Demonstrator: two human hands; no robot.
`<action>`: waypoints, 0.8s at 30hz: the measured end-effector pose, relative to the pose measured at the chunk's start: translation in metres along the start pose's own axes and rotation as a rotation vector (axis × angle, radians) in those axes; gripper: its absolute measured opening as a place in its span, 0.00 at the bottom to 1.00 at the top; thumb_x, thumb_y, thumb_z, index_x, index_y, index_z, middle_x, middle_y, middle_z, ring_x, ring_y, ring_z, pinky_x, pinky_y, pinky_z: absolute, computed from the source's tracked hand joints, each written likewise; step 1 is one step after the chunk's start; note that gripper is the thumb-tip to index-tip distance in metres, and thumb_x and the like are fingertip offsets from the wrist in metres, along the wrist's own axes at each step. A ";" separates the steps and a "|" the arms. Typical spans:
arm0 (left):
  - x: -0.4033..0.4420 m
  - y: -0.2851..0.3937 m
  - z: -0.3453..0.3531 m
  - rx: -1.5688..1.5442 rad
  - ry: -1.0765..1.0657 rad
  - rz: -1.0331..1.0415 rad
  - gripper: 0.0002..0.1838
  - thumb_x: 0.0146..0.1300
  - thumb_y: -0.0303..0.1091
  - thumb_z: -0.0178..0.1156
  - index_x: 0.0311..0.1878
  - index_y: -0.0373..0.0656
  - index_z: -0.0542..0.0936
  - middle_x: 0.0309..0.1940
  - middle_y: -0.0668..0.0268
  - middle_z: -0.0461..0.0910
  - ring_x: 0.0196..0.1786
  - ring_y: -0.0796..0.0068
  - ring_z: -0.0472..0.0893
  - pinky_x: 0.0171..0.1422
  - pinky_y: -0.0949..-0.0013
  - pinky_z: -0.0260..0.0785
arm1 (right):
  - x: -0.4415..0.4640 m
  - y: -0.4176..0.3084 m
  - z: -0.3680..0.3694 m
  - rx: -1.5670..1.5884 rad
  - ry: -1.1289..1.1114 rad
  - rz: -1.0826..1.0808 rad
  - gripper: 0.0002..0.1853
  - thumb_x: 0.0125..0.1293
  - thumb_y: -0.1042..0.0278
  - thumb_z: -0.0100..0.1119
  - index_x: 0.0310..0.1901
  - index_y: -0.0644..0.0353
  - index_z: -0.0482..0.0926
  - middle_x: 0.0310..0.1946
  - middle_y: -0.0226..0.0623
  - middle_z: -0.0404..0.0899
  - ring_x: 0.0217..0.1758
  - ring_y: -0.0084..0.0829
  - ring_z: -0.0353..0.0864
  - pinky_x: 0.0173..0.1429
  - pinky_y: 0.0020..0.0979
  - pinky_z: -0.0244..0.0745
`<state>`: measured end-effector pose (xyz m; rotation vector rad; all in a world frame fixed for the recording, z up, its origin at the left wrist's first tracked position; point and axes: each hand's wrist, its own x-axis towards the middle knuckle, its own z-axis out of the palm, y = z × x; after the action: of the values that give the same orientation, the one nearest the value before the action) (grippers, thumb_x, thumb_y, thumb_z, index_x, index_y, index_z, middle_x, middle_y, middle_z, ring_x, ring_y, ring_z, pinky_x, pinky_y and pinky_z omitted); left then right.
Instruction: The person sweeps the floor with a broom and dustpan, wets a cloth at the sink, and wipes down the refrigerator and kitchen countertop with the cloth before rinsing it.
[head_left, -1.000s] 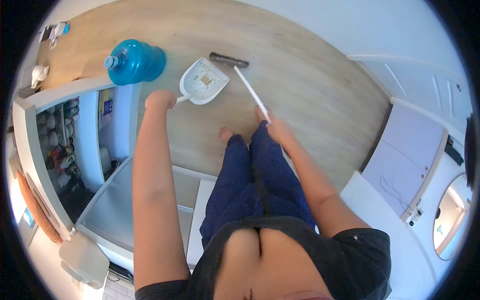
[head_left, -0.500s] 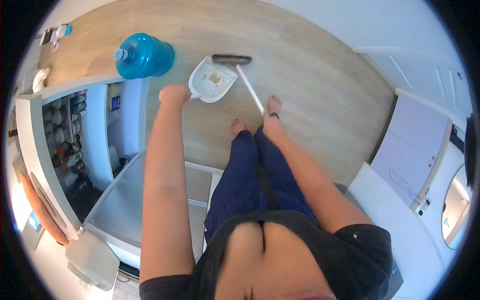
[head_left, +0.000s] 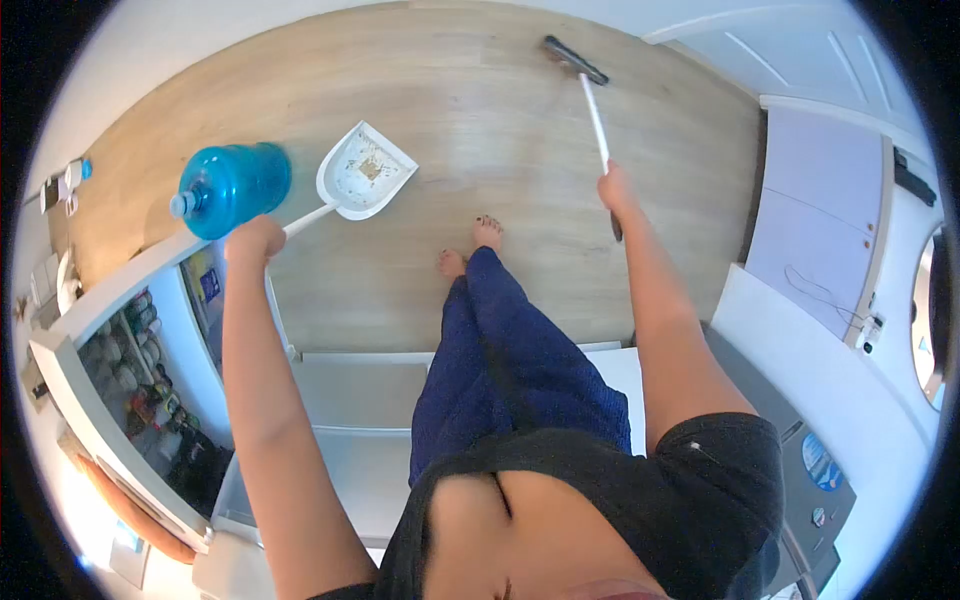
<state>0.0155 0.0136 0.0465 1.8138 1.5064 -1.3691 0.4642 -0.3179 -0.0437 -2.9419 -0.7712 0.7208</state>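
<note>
White plastic dustpan (head_left: pixel 366 172) with a long white handle sits low over the pale wood-look floor (head_left: pixel 440 120), near the translucent blue plastic water jug (head_left: pixel 236 187), which lies on its side; whether the pan touches the floor is unclear. Inside it are a flat tan scrap (head_left: pixel 370 169) and scattered small dark crumbs. The left hand (head_left: pixel 255 238) is closed around the end of the dustpan's handle, and in the view it overlaps the lower edge of the jug, though contact cannot be told. The right hand (head_left: pixel 617 187) grips the white stick of a broom with a wide, dark-bristled head (head_left: pixel 576 60), its fingers wrapped near the dark handle end.

Half a second ago the broom head was right beside the dustpan's open edge; now it is well apart from it, farther out on the floor toward the white panelled door (head_left: pixel 800 60), and the right arm has swung outward. The scrap and crumbs are still in the pan. The bare feet (head_left: pixel 470 247), which were farther apart, now stand closer together below the dark blue trousers (head_left: pixel 510 360).
</note>
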 end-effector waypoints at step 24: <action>0.024 0.009 -0.043 0.298 0.213 0.256 0.15 0.53 0.35 0.55 0.44 0.47 0.83 0.47 0.59 0.80 0.51 0.59 0.79 0.50 0.61 0.72 | -0.271 -0.195 0.131 0.168 -0.414 -0.005 0.27 0.61 0.68 0.48 0.62 0.66 0.60 0.32 0.60 0.78 0.38 0.56 0.80 0.45 0.51 0.74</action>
<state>0.0402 0.0575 0.0418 2.3094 1.1574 -1.3642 0.1078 -0.2866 -0.0189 -2.6695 -0.6918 1.3466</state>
